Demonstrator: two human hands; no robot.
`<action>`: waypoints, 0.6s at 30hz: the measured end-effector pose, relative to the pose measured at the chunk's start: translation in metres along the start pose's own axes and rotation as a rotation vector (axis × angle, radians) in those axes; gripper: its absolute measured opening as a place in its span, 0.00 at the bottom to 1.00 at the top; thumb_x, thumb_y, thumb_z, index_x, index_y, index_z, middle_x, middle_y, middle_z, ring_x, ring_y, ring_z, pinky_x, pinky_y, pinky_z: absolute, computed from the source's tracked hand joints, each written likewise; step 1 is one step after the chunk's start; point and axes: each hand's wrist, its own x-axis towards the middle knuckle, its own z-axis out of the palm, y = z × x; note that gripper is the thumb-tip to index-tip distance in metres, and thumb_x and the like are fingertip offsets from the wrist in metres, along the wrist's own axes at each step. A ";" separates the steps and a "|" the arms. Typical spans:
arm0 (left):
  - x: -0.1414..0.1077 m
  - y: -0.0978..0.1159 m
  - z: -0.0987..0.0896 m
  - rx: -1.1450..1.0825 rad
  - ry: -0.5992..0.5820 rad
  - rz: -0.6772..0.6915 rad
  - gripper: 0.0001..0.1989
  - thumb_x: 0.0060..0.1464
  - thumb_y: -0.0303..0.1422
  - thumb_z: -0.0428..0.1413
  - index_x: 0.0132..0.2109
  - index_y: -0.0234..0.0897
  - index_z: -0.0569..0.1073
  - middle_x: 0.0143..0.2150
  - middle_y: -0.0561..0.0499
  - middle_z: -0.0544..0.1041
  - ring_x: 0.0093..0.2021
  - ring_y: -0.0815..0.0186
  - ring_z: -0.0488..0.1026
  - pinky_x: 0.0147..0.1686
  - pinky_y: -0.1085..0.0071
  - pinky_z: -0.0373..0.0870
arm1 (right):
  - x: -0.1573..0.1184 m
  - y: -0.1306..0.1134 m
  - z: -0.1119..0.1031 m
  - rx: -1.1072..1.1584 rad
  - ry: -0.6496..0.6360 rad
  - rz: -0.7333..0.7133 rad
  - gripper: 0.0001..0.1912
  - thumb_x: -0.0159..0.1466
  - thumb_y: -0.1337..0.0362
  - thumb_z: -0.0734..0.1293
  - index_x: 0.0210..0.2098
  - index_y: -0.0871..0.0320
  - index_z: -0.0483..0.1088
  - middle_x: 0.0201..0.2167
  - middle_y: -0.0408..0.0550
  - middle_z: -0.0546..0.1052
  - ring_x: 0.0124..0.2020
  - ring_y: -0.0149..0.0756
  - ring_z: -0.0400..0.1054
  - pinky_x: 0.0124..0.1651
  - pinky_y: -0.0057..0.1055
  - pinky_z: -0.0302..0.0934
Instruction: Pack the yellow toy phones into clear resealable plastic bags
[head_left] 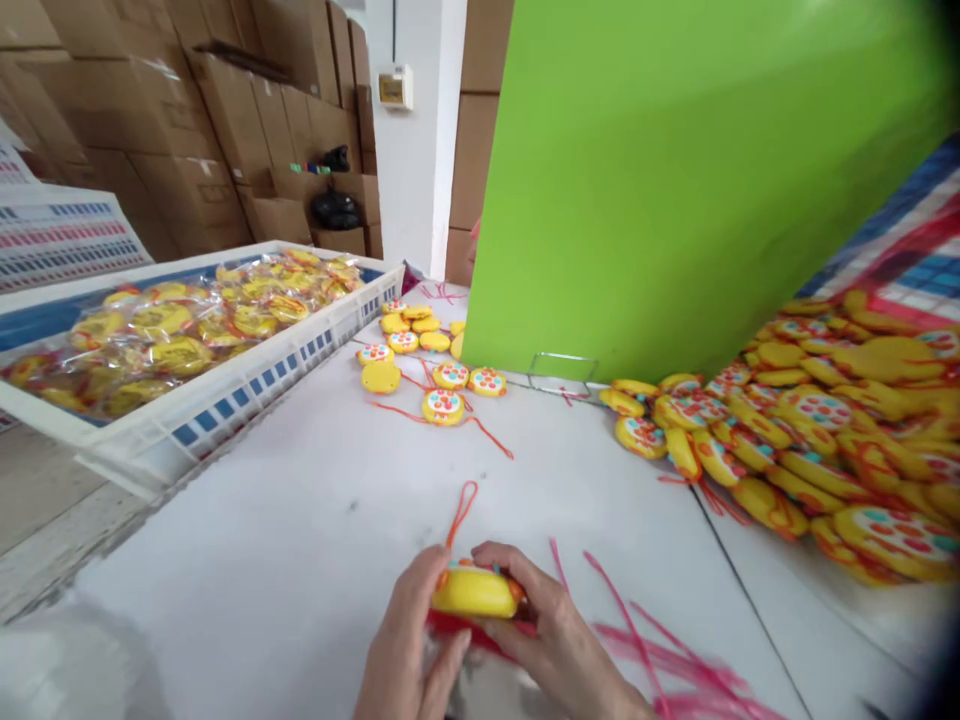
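Between my two hands, low in the middle of the head view, is a small yellow plastic toy (474,592) with colored buttons on its upper face. An orange cord loop (463,505) sticks up from its left end. My left hand (409,630) grips the left end, thumb below. My right hand (544,625) closes round the right end, fingers on top and thumb underneath. Something red shows just under the toy; I cannot make out what it is. Farther up the table lie several similar yellow toys (443,406), some with cords.
A white crate (247,370) of bagged yellow toys stands at left. To the right is a big heap of loose yellow toys (787,440). A green panel (645,190) rises behind the table. Pink cords (667,650) lie at lower right; cardboard boxes (157,110) are stacked behind.
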 end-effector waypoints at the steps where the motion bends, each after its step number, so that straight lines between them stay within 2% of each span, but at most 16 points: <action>1: 0.001 0.001 0.000 -0.018 -0.068 0.055 0.18 0.54 0.32 0.52 0.54 0.44 0.67 0.51 0.46 0.72 0.50 0.58 0.70 0.48 0.68 0.70 | -0.011 0.001 0.007 0.028 0.017 -0.005 0.19 0.58 0.73 0.63 0.47 0.51 0.64 0.48 0.46 0.71 0.45 0.34 0.69 0.43 0.26 0.65; 4: 0.003 0.001 -0.001 -0.025 -0.202 0.150 0.18 0.53 0.27 0.52 0.51 0.46 0.68 0.48 0.48 0.74 0.49 0.61 0.71 0.47 0.71 0.70 | -0.032 0.008 0.022 0.018 0.123 0.006 0.18 0.59 0.66 0.66 0.49 0.51 0.65 0.55 0.51 0.66 0.55 0.40 0.63 0.49 0.29 0.64; 7: -0.002 0.002 -0.001 0.015 -0.196 0.133 0.20 0.52 0.25 0.52 0.52 0.45 0.67 0.50 0.48 0.74 0.50 0.61 0.71 0.49 0.71 0.68 | -0.040 0.014 0.030 -0.074 0.243 -0.063 0.17 0.60 0.60 0.66 0.49 0.51 0.66 0.53 0.53 0.69 0.57 0.44 0.60 0.51 0.34 0.63; 13: -0.008 0.001 0.004 0.010 -0.163 0.142 0.19 0.51 0.24 0.54 0.50 0.45 0.70 0.50 0.49 0.75 0.51 0.61 0.71 0.51 0.72 0.68 | -0.040 0.016 0.038 -0.088 0.388 -0.195 0.14 0.61 0.54 0.65 0.45 0.49 0.67 0.46 0.50 0.72 0.49 0.40 0.68 0.46 0.31 0.66; 18: -0.011 -0.003 0.005 0.019 -0.155 0.164 0.17 0.52 0.26 0.54 0.49 0.45 0.72 0.49 0.48 0.75 0.50 0.61 0.72 0.50 0.72 0.68 | -0.039 0.016 0.041 -0.056 0.410 -0.257 0.11 0.62 0.57 0.64 0.45 0.50 0.64 0.42 0.48 0.73 0.42 0.36 0.70 0.40 0.27 0.67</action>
